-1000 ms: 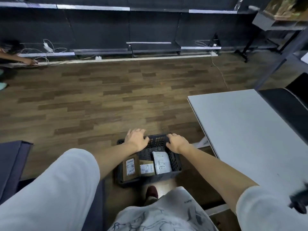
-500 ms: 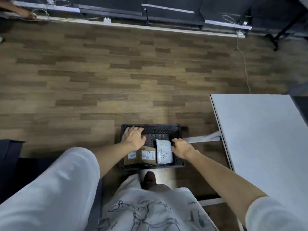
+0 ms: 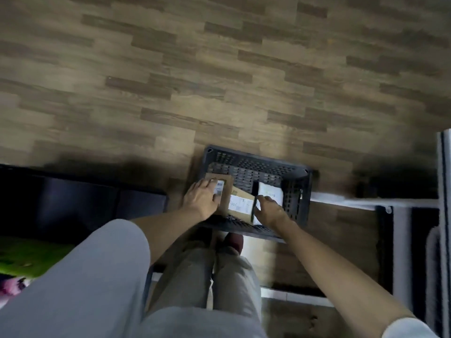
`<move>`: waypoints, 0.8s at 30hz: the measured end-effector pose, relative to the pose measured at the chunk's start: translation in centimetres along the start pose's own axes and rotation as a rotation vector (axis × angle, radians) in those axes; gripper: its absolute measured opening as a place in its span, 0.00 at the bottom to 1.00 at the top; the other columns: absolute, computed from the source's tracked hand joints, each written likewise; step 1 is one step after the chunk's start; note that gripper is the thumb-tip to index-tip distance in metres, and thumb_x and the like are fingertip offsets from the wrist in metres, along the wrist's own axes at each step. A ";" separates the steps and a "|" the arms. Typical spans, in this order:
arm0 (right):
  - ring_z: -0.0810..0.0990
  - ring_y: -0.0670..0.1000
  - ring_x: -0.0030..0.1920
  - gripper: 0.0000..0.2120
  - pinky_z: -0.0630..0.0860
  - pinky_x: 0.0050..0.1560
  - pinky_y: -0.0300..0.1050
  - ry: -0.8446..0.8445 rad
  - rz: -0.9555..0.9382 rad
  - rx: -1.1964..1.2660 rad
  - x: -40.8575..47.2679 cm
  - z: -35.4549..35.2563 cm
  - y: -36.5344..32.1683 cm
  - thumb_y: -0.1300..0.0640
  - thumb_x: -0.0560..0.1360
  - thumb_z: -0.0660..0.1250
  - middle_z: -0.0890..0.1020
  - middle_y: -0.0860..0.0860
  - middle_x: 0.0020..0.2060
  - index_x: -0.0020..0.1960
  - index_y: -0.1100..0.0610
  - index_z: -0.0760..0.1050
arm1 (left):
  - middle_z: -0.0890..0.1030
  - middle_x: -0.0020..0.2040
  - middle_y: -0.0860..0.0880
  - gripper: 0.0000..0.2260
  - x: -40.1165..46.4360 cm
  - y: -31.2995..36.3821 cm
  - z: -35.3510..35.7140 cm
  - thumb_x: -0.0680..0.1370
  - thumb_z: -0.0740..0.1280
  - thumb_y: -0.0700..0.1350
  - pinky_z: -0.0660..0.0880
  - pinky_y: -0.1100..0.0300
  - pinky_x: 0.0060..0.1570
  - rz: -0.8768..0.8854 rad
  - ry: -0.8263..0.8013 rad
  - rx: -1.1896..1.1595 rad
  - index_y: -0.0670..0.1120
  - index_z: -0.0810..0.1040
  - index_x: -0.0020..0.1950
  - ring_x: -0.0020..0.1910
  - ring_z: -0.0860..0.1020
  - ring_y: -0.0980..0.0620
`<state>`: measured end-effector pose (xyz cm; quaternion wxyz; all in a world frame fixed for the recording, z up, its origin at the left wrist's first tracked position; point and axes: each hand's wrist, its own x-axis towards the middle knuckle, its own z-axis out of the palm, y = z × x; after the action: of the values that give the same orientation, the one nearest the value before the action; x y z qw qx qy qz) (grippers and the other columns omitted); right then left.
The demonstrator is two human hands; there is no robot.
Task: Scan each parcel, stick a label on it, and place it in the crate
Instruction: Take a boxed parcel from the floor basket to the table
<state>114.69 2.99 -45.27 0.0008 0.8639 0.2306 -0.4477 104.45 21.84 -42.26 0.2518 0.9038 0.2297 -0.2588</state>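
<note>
A black plastic crate (image 3: 256, 158) stands on the wooden floor in front of my feet. Three labelled parcels stand inside it along the near wall. My left hand (image 3: 201, 200) grips the brown cardboard parcel (image 3: 225, 191) at the crate's left, fingers over its top edge and thumb on its face. A second brown parcel (image 3: 240, 206) with a white label stands in the middle, untouched. My right hand (image 3: 271, 212) holds the left edge of the white parcel (image 3: 271, 191) at the right. The view is blurred.
The white table edge and its frame (image 3: 441, 191) run down the right side, with a crossbar (image 3: 366, 202) touching the crate's right. A dark block (image 3: 73, 198) lies left of the crate, with something green (image 3: 29, 257) below it. My shoe (image 3: 233, 242) is just behind the crate.
Both hands have come off the crate's rim and gone down inside onto the parcels. My head has tilted down, so the far wall and tabletop have left the view.
</note>
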 end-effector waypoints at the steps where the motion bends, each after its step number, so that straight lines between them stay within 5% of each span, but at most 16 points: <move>1: 0.71 0.62 0.64 0.22 0.71 0.61 0.52 0.007 -0.001 0.009 1.7 1.0 0.3 0.52 0.81 0.56 0.71 0.63 0.66 0.72 0.61 0.63 | 0.62 0.75 0.46 0.24 1.0 -0.6 1.6 0.80 0.57 0.49 0.55 0.58 0.72 -0.002 0.007 -0.003 0.46 0.59 0.76 0.74 0.59 0.48; 12: 0.68 0.61 0.68 0.25 0.69 0.64 0.50 -0.040 0.038 0.169 18.7 13.5 3.8 0.53 0.81 0.57 0.69 0.63 0.68 0.74 0.61 0.60 | 0.55 0.78 0.48 0.26 13.3 -7.5 14.7 0.80 0.55 0.48 0.41 0.57 0.75 0.064 0.082 0.175 0.44 0.54 0.77 0.78 0.49 0.51; 24: 0.74 0.60 0.63 0.20 0.71 0.59 0.47 -0.127 0.127 0.500 29.4 21.8 3.4 0.52 0.80 0.59 0.75 0.62 0.63 0.67 0.64 0.68 | 0.52 0.78 0.49 0.25 20.4 -9.2 22.5 0.81 0.54 0.44 0.53 0.59 0.74 0.092 0.042 0.021 0.44 0.52 0.78 0.78 0.47 0.52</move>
<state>113.66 7.13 -81.77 -0.1698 0.8203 0.0575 -0.5430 106.99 21.79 -73.90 0.2489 0.9213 0.1901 -0.2305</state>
